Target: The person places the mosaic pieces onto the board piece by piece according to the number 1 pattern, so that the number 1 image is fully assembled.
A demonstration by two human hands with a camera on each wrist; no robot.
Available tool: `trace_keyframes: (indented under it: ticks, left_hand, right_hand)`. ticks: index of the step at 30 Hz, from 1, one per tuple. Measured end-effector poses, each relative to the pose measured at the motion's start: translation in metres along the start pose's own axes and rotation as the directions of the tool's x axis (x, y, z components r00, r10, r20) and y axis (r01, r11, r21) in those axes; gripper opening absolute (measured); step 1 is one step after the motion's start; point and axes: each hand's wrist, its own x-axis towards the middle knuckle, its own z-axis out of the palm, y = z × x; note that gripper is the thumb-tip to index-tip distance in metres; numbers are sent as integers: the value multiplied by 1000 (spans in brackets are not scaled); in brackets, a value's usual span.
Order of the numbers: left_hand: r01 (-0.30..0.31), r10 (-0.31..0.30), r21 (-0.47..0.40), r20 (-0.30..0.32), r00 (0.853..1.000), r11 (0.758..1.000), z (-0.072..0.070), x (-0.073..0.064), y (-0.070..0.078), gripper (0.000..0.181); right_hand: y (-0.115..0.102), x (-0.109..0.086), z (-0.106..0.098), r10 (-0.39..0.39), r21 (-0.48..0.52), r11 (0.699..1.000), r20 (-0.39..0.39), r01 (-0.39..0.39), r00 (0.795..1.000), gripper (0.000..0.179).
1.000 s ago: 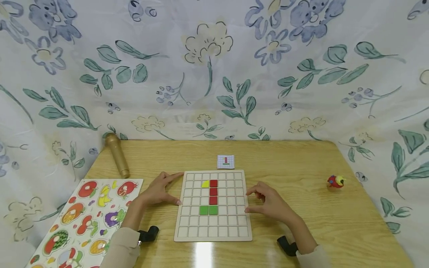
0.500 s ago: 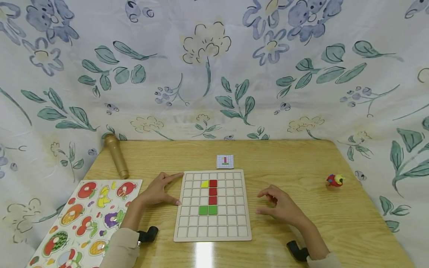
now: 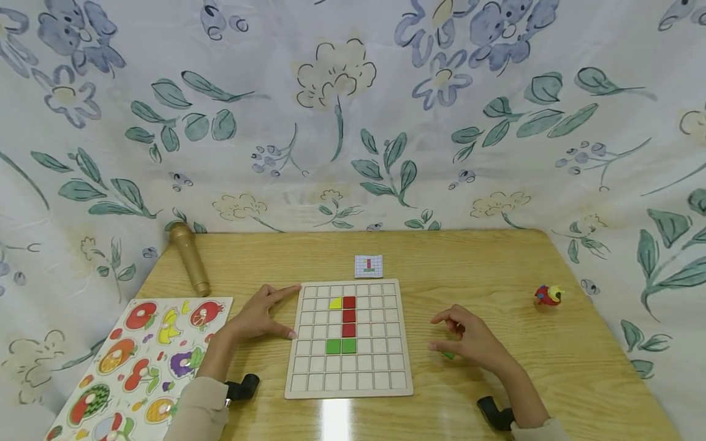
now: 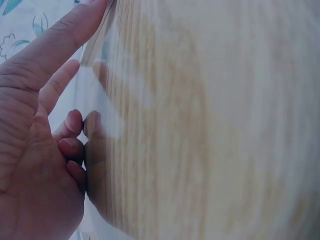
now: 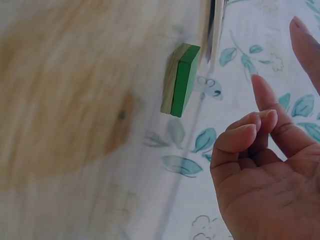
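Observation:
My left hand (image 3: 259, 315) lies at the left edge of a pale wooden grid board (image 3: 377, 380), thumb and index finger spread and touching that edge. On the board, a column of red square tiles (image 3: 349, 316) has a yellow tile (image 3: 336, 303) left of its top and two green tiles (image 3: 341, 346) under its foot. To the right of the board, my right hand (image 3: 466, 340) hovers with thumb and index finger apart. A loose green tile (image 5: 184, 82) lies on the table near it, apart from the fingers in the right wrist view and mostly hidden by the hand in the head view.
Behind the board lies a small printed pattern card (image 3: 368, 266). A fruit puzzle board (image 3: 124, 361) and a gold-brown microphone-shaped stick (image 3: 190, 260) are on the left. A small red and yellow toy (image 3: 548, 295) stands far right. A floral cloth (image 3: 331, 122) hangs behind the table.
My right hand has drawn away from the board's right edge, moving right. Part of the loose green tile now shows below its thumb. My left hand stays at the board.

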Motion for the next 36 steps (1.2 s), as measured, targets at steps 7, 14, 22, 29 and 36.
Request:
trace_keyframes:
  ticks: [7, 14, 22, 29, 36]
  left_hand:
    - [-11, 11, -20, -1, 1000, 1000, 0, 0, 2, 100]
    - [-14, 14, -15, -1, 1000, 1000, 0, 1, 0, 100]
    - [-3, 3, -25, 0, 1000, 1000, 1, 1, 0, 101]
    - [0, 0, -19, -1, 1000, 1000, 1, 1, -3, 100]
    - [9, -9, -32, 1, 1000, 999, 1, 1, -2, 100]
  right_hand:
    - [2, -5, -4, 19, 6, 1000, -5, -19, 1000, 40]
    - [7, -10, -8, 44, -28, 999, 7, -44, 999, 39]
    - [10, -13, -9, 120, -133, 984, 22, -116, 993, 40]
    - [10, -13, -10, 153, -172, 974, 24, -147, 988, 38]
    - [11, -15, -10, 134, -197, 972, 21, -128, 991, 27]
